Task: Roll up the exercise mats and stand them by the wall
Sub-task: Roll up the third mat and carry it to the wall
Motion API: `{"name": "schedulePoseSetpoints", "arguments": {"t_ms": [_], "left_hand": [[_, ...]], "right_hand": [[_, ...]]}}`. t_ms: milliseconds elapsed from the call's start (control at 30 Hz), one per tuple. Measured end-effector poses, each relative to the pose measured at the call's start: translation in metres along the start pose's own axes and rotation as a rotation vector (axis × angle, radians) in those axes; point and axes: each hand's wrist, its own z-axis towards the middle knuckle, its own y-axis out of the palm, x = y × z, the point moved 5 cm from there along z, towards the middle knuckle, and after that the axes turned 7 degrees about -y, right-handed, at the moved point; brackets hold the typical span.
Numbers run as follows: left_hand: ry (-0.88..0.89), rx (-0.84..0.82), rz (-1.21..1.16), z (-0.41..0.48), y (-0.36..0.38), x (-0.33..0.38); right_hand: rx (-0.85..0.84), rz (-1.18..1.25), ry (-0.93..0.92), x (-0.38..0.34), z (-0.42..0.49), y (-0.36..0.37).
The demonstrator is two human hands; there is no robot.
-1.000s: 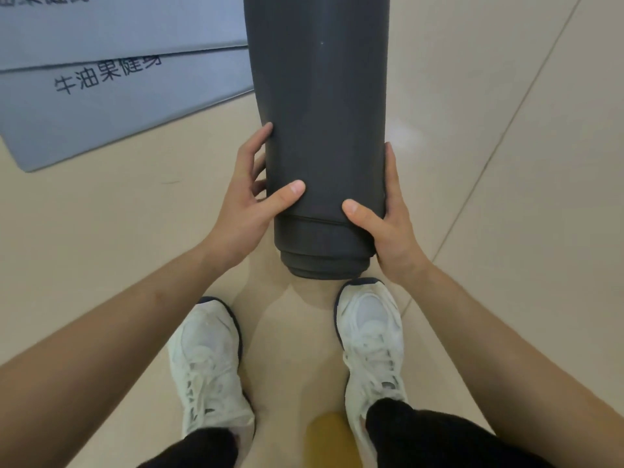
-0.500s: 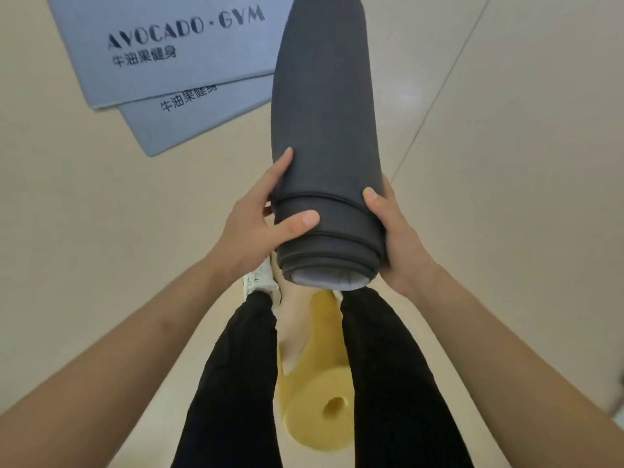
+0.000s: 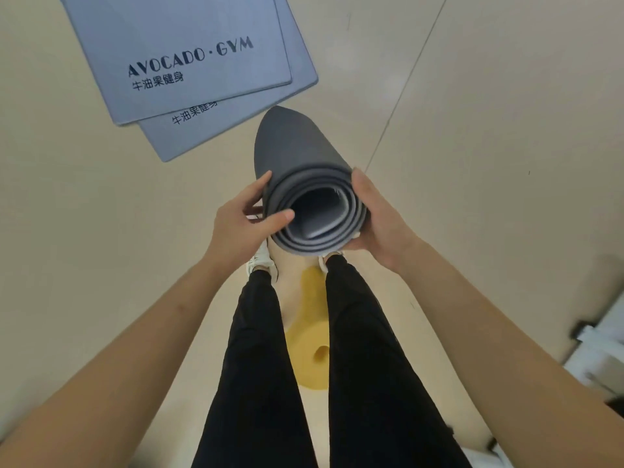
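head view looked down at a rolled dark grey mat (image 3: 297,153) held between both hands above the person's feet; its open near end faced the camera and showed the coiled layers, while its far end pointed down and away towards the floor (image 3: 84,231); whether that far end touched the floor could not be told; the left hand (image 3: 243,224) gripped the left side of the roll, fingers curled round it and the thumb laid across the near rim; the right hand (image 3: 378,217) cupped the right side, thumb up along the roll and fingers wrapped beneath it; far and to the left, two flat blue-grey mats lay on the floor, the upper mat (image 3: 189,45) printed "avocado · gym" and overlapping the lower mat (image 3: 236,130); near, between the legs in black trousers (image 3: 260,366), a yellow roll (image 3: 310,352) lay on the floor with its hollow end showing; a white shoe (image 3: 261,261) showed just below the left hand; the things at the right edge were too blurred to tell.
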Motion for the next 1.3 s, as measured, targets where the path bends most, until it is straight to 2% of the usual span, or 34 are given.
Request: {"name": "schedulePoseSetpoints", "arguments": {"t_ms": [100,200,300,467,733,967,1300], "left_hand": [[0.036,0.099,-0.034,0.011,-0.002,0.017],[0.027,0.118,0.001,0.023,-0.005,0.033],[-0.012,0.128,0.048,0.031,-0.008,0.048],[-0.056,0.139,0.129,0.012,0.0,0.068],[-0.187,0.136,-0.071,-0.065,-0.023,0.055],[-0.242,0.232,-0.224,-0.141,-0.071,0.039],[-0.269,0.389,-0.339,-0.218,-0.265,-0.008]], "right_hand": [[0.051,-0.122,-0.161,-0.013,0.005,-0.002],[0.143,-0.196,-0.251,-0.031,0.022,-0.005],[0.194,-0.188,-0.264,-0.046,0.037,-0.005],[0.238,-0.332,-0.319,-0.054,0.028,-0.006],[0.145,-0.577,-0.241,-0.085,-0.032,0.037],[0.011,-0.856,-0.216,-0.124,-0.077,0.128],[-0.2,-0.991,-0.196,-0.148,-0.102,0.356]]}}
